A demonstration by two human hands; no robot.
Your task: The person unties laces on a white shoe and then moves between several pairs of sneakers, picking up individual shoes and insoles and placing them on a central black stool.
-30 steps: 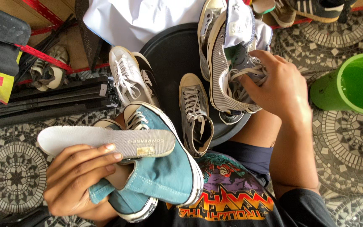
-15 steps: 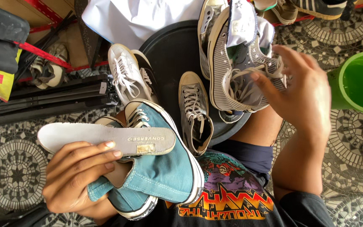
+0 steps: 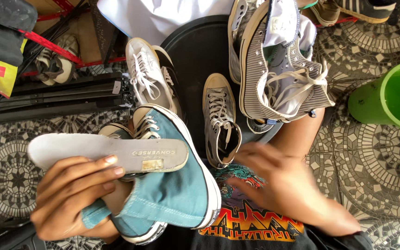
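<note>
My left hand (image 3: 70,196) grips a teal high-top sneaker (image 3: 172,185) together with a pale grey insole (image 3: 103,153) that lies across the shoe's top. My right hand (image 3: 278,178), blurred by motion, hovers over my lap near the printed black shirt (image 3: 251,222), holding nothing, fingers apart. A grey-striped high-top sneaker (image 3: 274,69) with loose laces lies on the black round tray (image 3: 200,51), apart from my right hand. A grey low sneaker (image 3: 219,120) sits just left of that hand.
A white sneaker (image 3: 146,76) lies at the tray's left edge. A green bucket (image 3: 394,95) stands at the right on the patterned tile floor (image 3: 376,162). Black tripod legs (image 3: 52,97) and more shoes (image 3: 56,62) lie at the left. White cloth (image 3: 163,16) is at the top.
My right hand let go of the striped sneaker and moved down toward my lap. The striped sneaker now rests on the tray. My left hand keeps its hold.
</note>
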